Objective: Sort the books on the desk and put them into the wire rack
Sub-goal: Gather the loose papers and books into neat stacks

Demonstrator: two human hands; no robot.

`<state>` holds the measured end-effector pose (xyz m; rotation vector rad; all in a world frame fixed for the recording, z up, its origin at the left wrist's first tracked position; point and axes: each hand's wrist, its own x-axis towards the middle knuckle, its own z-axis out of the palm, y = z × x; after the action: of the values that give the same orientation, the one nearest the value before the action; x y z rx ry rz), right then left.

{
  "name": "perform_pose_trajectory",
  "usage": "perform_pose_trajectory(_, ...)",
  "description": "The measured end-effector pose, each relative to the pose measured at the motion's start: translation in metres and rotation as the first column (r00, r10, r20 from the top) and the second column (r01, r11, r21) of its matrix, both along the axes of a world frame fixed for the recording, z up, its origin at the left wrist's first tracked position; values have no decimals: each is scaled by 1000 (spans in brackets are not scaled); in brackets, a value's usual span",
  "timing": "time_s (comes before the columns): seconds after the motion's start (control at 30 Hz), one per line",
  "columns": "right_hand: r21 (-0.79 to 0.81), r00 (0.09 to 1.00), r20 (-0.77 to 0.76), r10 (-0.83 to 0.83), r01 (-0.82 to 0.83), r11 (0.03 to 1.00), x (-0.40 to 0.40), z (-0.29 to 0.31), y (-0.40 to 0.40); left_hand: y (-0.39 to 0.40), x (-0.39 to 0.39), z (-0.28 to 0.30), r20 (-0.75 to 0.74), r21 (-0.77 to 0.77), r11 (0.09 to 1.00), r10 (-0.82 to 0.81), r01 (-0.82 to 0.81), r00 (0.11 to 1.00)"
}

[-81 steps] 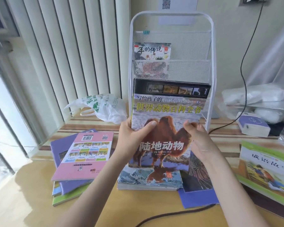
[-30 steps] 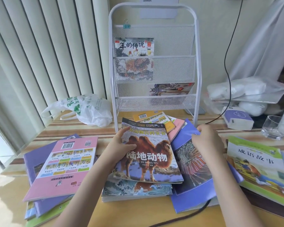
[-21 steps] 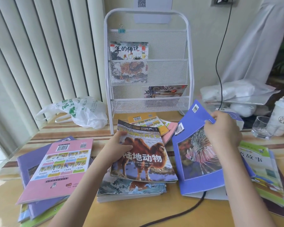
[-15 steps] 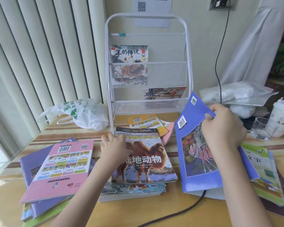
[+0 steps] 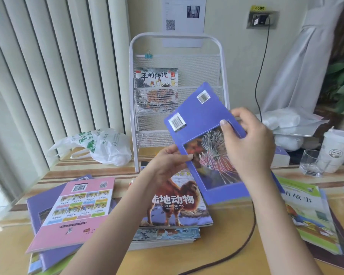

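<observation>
Two bare hands hold thin blue-violet paperback books with a lionfish picture (image 5: pixel 205 124) tilted in the air at centre frame, in front of the lower tiers of a white wire-mesh rack (image 5: pixel 179 90) standing against the wall. The right hand (image 5: pixel 248 141) grips the upper right edge, thumb on the cover, fingers curled behind; the left hand (image 5: pixel 167 165) pinches the left edge beside the picture. Two barcode stickers show, one behind the other, so at least two copies are held together.

In the rack's upper pocket stands a picture book with Chinese title lettering (image 5: pixel 157 77). Below the hands, a book with a camel on its cover (image 5: pixel 179 207) tops a stack on the wooden tabletop (image 5: pixel 222 253). At lower left, a pink book with a barcode (image 5: pixel 75 211) lies on purple ones; at lower right, a green-edged storybook (image 5: pixel 306 213) rests flat.

A white plastic bag with green print (image 5: pixel 101 145) sits at left of the rack. A clear glass (image 5: pixel 311 162) and a white lidded paper cup (image 5: pixel 337 149) stand at right. A black cable (image 5: pixel 244 243) crosses the tabletop.
</observation>
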<state>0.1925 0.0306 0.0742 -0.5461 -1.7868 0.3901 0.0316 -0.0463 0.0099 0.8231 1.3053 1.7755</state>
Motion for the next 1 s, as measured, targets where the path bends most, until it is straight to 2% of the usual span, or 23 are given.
perform_pose_trajectory(0.07,-26,950,-151,274,-281,959,7,-2,9,-6,-5,10,32,147,989,12,-17,999)
perform_pose_trajectory(0.1,-8,917,-193,349,-357,934,11,-5,13,-10,-7,15,21,216,976,34,-38,999)
perform_pose_trajectory(0.17,-7,899,-242,365,-378,926,17,-14,15,-22,-6,25,-130,345,932,166,-113,977)
perform_pose_trajectory(0.2,-78,890,-289,352,-388,918,17,-23,20,-31,-5,30,-237,392,906,264,-157,935)
perform_pose_trajectory(0.23,-232,837,-384,390,-496,837,18,-31,24,-39,-6,34,-318,431,882,344,-188,884)
perform_pose_trajectory(0.27,-385,743,-510,433,-648,658,18,-33,21,-46,-8,36,-382,450,871,387,-197,839)
perform_pose_trajectory(0.3,-510,664,-603,443,-747,426,15,-37,21,-53,-10,37,-440,449,873,402,-191,803)
perform_pose_trajectory(0.33,-599,647,-618,447,-755,266,12,-37,21,-60,-13,36,-503,425,885,405,-188,764)
perform_pose_trajectory(0.37,-699,697,-531,482,-682,217,6,-40,23,-66,-15,31,-570,391,901,398,-188,719)
perform_pose_trajectory(0.43,-793,710,-444,547,-596,131,-7,-50,24,-78,-21,12,-688,298,932,360,-207,630)
perform_pose_trajectory(0.47,-810,707,-420,569,-575,116,-18,-59,24,-85,-24,-1,-741,239,946,324,-221,589)
perform_pose_trajectory(0.57,-863,818,-135,559,-374,338,-49,-108,27,-102,-27,-35,-843,-5,934,188,-356,504)
perform_pose_trajectory(0.6,-867,827,-108,551,-350,355,-54,-117,22,-106,-28,-46,-833,-71,890,195,-450,518)
perform_pose_trajectory(0.67,-878,836,-77,543,-315,360,-62,-132,15,-111,-26,-62,-757,-184,784,272,-594,594)
perform_pose_trajectory(0.77,-916,835,-81,545,-278,289,-66,-144,21,-108,-16,-71,-608,-390,747,230,-538,760)
perform_pose_trajectory(0.8,-928,830,-77,553,-262,265,-67,-148,26,-105,-14,-71,-617,-441,726,181,-527,766)
perform_pose_trajectory(0.87,-935,826,-35,563,-226,274,-69,-149,32,-96,-13,-71,-715,-517,638,43,-570,698)
perform_pose_trajectory(0.93,-922,828,26,560,-196,333,-69,-146,33,-89,-12,-70,-763,-563,551,-61,-616,643)
perform_pose_trajectory(1.0,-914,861,38,507,-176,367,-71,-145,34,-85,-15,-71,-776,-572,527,-98,-629,623)
